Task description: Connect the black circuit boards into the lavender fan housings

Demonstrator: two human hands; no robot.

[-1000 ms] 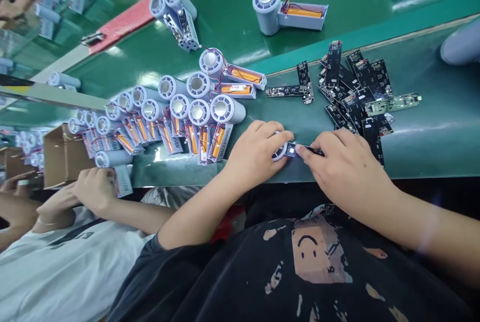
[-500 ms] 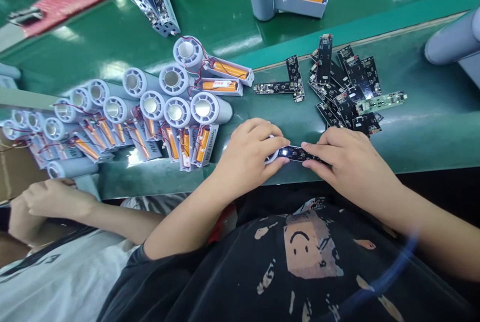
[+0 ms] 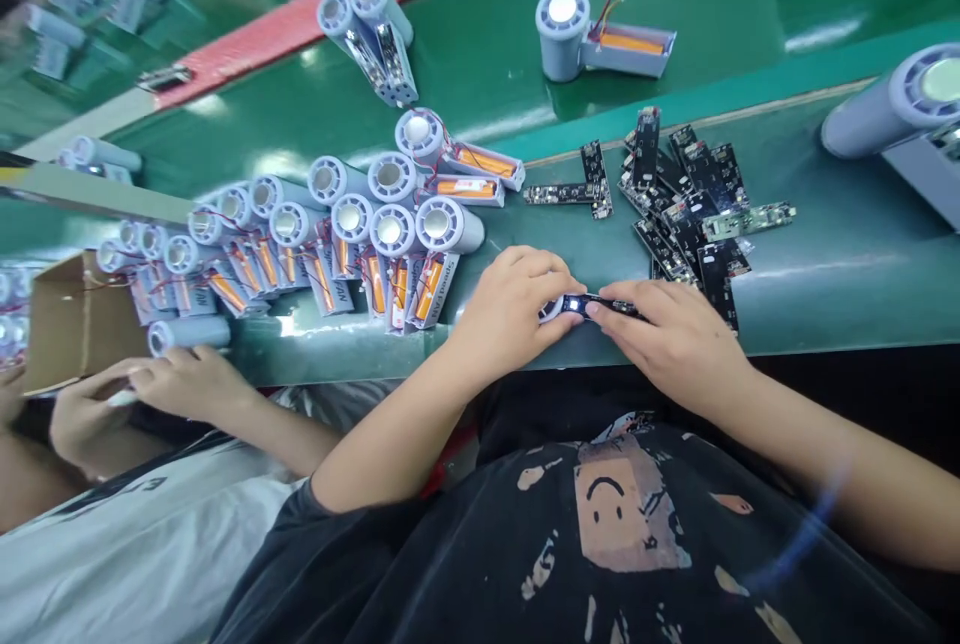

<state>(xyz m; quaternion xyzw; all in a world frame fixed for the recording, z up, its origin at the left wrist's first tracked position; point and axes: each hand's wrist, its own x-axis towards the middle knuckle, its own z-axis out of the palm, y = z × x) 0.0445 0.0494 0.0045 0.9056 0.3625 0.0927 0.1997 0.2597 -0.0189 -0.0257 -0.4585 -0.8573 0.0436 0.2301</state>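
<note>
Left hand (image 3: 517,306): curled closed around a pale lavender, cylindrical plastic fan housing (image 3: 550,310), mostly hidden, near the front edge of the glossy green table (image 3: 847,269). Right hand (image 3: 671,332): partly closed, thumb and fingers gripping a narrow black circuit board (image 3: 580,305) adjoining the housing; a white light shows on the board. Beyond the right hand: overlapping black circuit boards (image 3: 686,209). Left of the left hand: clustered lavender fan units with orange cells (image 3: 391,228).

Looks forward and down from the head, close above left hand (image 3: 517,309) and right hand (image 3: 667,332). Takes in shirt (image 3: 540,514) on their near side, bench (image 3: 825,284) beyond.
</note>
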